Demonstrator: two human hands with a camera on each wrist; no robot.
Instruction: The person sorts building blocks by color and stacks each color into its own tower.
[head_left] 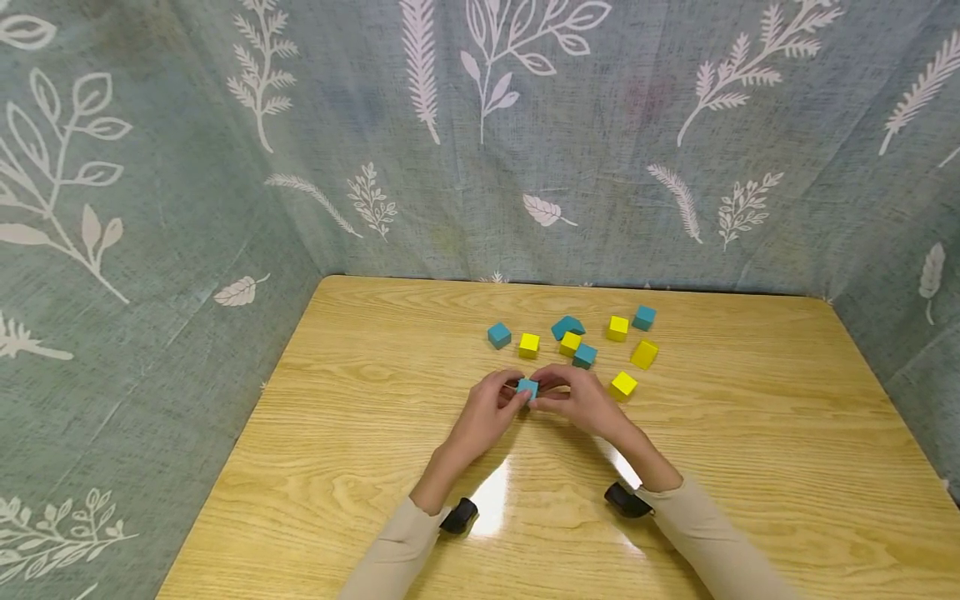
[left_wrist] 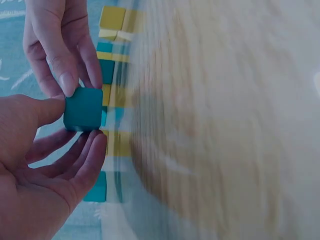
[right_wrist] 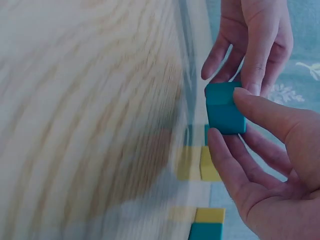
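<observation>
A teal-blue cube [head_left: 527, 388] is held up between the two hands near the middle of the table. My left hand [head_left: 489, 412] pinches it from the left, thumb on one side and fingertips on the other, as the left wrist view shows on this cube [left_wrist: 83, 111]. From the right, my right hand [head_left: 587, 406] grips the same cube [right_wrist: 226, 117] with thumb and fingers. Just beyond the hands lie a yellow cube [head_left: 528, 346] and a blue cube [head_left: 499, 336]. A yellow block [head_left: 622, 386] sits right of my right hand.
Several more blocks are scattered behind: a wedge-like blue block [head_left: 567, 326], yellow cubes [head_left: 617, 329], another yellow block [head_left: 644, 355] and blue cubes [head_left: 644, 317]. The wooden table [head_left: 360, 358] meets a patterned curtain [head_left: 450, 208] at its back edge.
</observation>
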